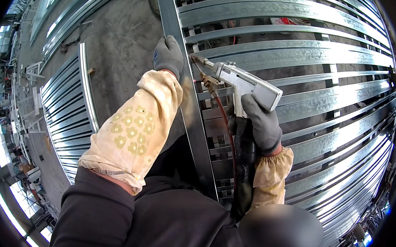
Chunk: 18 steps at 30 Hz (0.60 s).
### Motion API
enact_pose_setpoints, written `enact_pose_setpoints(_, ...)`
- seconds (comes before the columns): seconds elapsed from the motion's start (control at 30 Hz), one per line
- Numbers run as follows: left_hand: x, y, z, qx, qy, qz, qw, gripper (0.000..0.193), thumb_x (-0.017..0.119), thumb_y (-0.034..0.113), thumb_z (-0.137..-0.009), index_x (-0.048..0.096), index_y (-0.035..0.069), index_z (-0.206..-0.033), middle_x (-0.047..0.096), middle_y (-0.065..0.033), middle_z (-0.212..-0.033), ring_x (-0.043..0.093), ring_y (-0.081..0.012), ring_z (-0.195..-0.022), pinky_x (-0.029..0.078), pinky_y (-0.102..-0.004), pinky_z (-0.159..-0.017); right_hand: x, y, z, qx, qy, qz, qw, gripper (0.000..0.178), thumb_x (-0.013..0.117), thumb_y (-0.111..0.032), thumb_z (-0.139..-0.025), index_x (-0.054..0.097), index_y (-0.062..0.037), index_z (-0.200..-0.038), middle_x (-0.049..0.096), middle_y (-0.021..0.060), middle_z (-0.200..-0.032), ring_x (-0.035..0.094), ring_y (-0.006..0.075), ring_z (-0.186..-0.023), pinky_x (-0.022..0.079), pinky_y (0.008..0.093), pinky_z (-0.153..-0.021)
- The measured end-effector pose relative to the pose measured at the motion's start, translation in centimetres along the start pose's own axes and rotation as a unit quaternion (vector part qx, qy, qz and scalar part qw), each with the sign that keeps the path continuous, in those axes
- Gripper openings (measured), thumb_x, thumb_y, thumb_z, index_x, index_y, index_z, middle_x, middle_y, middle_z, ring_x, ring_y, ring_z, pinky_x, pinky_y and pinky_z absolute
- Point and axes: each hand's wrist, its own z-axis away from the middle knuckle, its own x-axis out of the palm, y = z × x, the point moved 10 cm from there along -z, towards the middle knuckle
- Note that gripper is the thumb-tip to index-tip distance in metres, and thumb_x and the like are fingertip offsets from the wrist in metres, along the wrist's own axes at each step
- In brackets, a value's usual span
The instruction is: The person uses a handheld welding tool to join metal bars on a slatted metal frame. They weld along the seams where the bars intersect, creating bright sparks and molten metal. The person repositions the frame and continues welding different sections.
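Note:
My right hand (pixel 263 123), in a grey work glove, is wrapped around the grip of a silver pistol-shaped welding gun (pixel 249 83). The gun's copper-coloured nozzle (pixel 197 59) points left, close to the inner edge of a long steel rail (pixel 193 118). Below the nozzle sits a brass fitting (pixel 210 84) with a reddish hose (pixel 225 121) running from it. A thick black sheathed cable (pixel 243 172) hangs from the grip. My left hand (pixel 169 56), also gloved, is closed on the outer edge of the rail, left of the nozzle; its fingertips are partly hidden.
Parallel galvanized steel slats (pixel 276 55) stretch rightward from the rail. At left, another slatted metal panel (pixel 67 114) lies near the concrete floor (pixel 121 40). Long metal profiles (pixel 84 5) lie at the upper left. White metal stands (pixel 35 71) are farther left. Red material (pixel 285 21) shows beneath the slats.

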Motion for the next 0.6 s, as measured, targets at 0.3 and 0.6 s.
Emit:
enact_pose_setpoints(0.3,-0.12,0.33,0.03,0.009,0.002,-0.006,1.0,0.047,0.04,0.038,-0.1,0.066,-0.001,-0.105,0.067,-0.0283,-0.099,0.062,-0.0476,-0.097,0.048,-0.0507,-0.086,0.41,-0.66,0.33,0.006,0.012,0.0,1.0,0.034,0.063,-0.023,-0.099,0.057,0.002,-0.121,0.066,0.0084,-0.084,0.065,0.0143,-0.063,0.053,0.0263,-0.054)
enact_pose_setpoints(0.6,0.22,0.08,-0.01,-0.009,-0.028,0.028,0.999,0.047,0.039,0.038,-0.101,0.066,0.0,-0.108,0.068,-0.027,-0.099,0.063,-0.0463,-0.096,0.048,-0.0504,-0.085,0.57,-0.2,0.41,0.031,-0.006,-0.002,0.999,0.036,0.062,-0.025,-0.099,0.057,0.0021,-0.121,0.067,0.0083,-0.082,0.065,0.014,-0.063,0.053,0.0258,-0.054)
